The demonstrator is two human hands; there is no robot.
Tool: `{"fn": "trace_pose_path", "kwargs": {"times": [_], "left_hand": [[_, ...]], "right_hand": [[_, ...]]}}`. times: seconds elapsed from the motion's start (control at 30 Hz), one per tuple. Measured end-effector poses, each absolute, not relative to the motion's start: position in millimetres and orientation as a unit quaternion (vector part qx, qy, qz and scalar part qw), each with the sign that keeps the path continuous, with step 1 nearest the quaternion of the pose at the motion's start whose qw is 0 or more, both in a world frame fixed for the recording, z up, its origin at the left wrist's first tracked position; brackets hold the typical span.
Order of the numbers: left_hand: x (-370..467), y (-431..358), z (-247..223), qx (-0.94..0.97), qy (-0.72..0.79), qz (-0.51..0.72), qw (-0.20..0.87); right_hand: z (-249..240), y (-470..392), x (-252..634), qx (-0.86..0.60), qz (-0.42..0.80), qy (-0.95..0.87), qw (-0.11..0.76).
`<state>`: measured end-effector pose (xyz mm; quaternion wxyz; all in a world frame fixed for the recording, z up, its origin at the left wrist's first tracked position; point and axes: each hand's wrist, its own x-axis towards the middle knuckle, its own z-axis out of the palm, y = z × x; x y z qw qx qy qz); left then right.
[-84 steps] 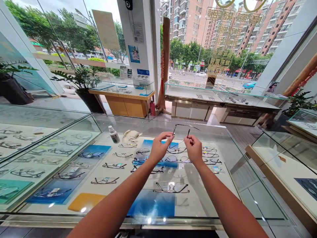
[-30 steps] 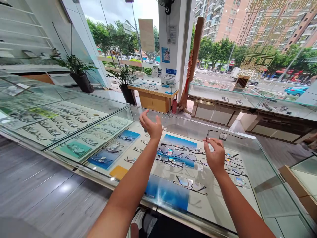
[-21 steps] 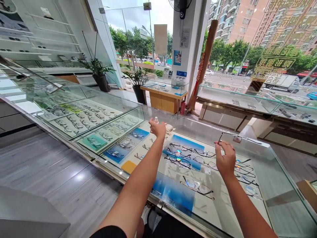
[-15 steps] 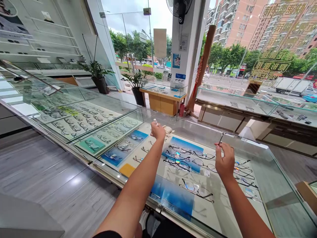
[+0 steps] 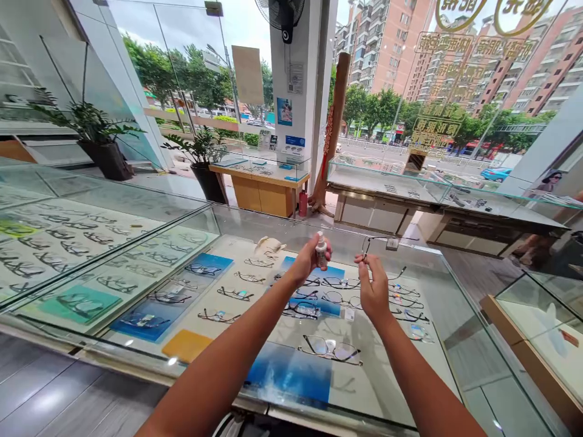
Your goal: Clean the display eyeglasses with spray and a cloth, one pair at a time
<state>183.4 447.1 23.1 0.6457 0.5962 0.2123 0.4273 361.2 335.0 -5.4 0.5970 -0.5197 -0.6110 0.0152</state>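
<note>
My left hand [image 5: 305,262] is wrapped round a small clear spray bottle [image 5: 321,252] with a white top, held upright above the display counter. To its right, my right hand [image 5: 374,284] pinches a pair of thin dark-framed eyeglasses [image 5: 365,247]. The eyeglasses stick up and away from the fingertips; their far part is hard to make out against the background. Beyond my left forearm lies a crumpled beige cloth [image 5: 269,246]. Under both hands is the glass display counter [image 5: 387,388], with rows of eyeglasses [image 5: 331,349] inside, some of them on blue cards.
Another case of eyeglasses [image 5: 77,233] adjoins on the left. A wooden-edged display case [image 5: 514,331] stands at the right. Beyond the counter are a potted plant [image 5: 204,176], a small wooden cabinet [image 5: 259,191], a red bottle [image 5: 303,203] and low showcases [image 5: 378,209] along the window.
The view has swung to the right. My left hand has moved closer to my right hand with the spray bottle, which now shows more fully. The eyeglasses stay in my right hand.
</note>
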Motion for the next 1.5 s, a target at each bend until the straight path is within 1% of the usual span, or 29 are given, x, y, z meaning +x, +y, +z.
{"fn": "trace_pose_path", "kwargs": {"times": [0.03, 0.1, 0.23, 0.37, 0.57, 0.63, 1.03, 1.17, 1.33, 1.5], "left_hand": [[186.3, 439.4, 25.8, 0.582, 0.189, 0.39, 0.688], [188.1, 428.6, 30.2, 0.567, 0.168, 0.342, 0.73], [188.2, 422.3, 30.7, 0.569, 0.166, 0.316, 0.74], [192.4, 426.3, 20.9, 0.617, 0.163, 0.338, 0.692], [196.3, 429.8, 10.4, 0.722, 0.218, 0.396, 0.523], [196.7, 429.6, 9.1, 0.739, 0.223, 0.396, 0.497], [196.9, 428.3, 6.6, 0.751, 0.211, 0.361, 0.51], [196.1, 425.2, 9.6, 0.759, 0.227, 0.354, 0.497], [195.7, 419.4, 11.2, 0.801, 0.217, 0.312, 0.463], [195.2, 414.5, 12.2, 0.828, 0.22, 0.28, 0.434]], "right_hand": [[-4.6, 333.5, 358.6, -0.517, 0.022, -0.618, 0.591], [-4.0, 330.3, 354.0, -0.518, 0.028, -0.63, 0.578], [-4.2, 325.3, 348.6, -0.518, 0.036, -0.643, 0.562], [-2.9, 323.0, 347.3, -0.509, 0.056, -0.649, 0.563], [-2.9, 324.0, 346.2, -0.491, 0.127, -0.643, 0.574], [-3.5, 324.9, 346.1, -0.487, 0.142, -0.642, 0.574], [-3.8, 324.2, 344.2, -0.442, 0.195, -0.649, 0.587], [-2.2, 325.1, 345.7, -0.426, 0.239, -0.614, 0.62], [0.9, 331.3, 355.1, -0.401, 0.311, -0.541, 0.671], [0.1, 338.7, 367.6, -0.377, 0.337, -0.485, 0.713]]}}
